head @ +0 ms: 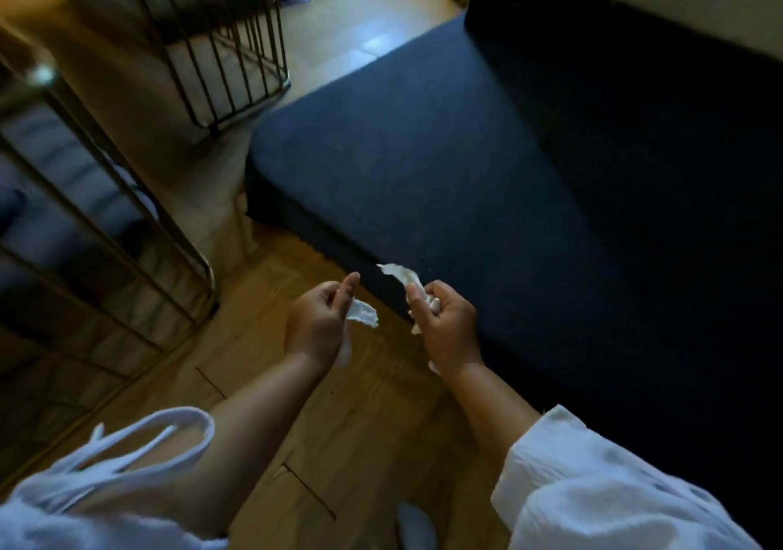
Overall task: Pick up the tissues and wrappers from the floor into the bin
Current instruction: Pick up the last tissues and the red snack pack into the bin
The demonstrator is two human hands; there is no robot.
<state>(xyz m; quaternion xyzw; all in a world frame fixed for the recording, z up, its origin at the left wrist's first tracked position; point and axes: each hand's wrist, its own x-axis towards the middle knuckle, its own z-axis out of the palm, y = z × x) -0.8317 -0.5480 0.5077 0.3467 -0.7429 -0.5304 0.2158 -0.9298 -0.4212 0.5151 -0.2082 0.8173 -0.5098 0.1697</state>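
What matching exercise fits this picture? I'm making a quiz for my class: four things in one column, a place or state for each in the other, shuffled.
Things:
1. left hand
2. right hand
3. sofa
4. wire rack

Places or states:
A. dark blue, at the right
B. holding a tissue that hangs toward the right
C. standing on the floor at the top left
D. gripping a tissue that sticks upward

Pairs: 1-B, 2-D, 3-A, 4-C

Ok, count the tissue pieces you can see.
2: one tissue in the left hand, another tissue in the right hand. White bits below each hand may be the same pieces.
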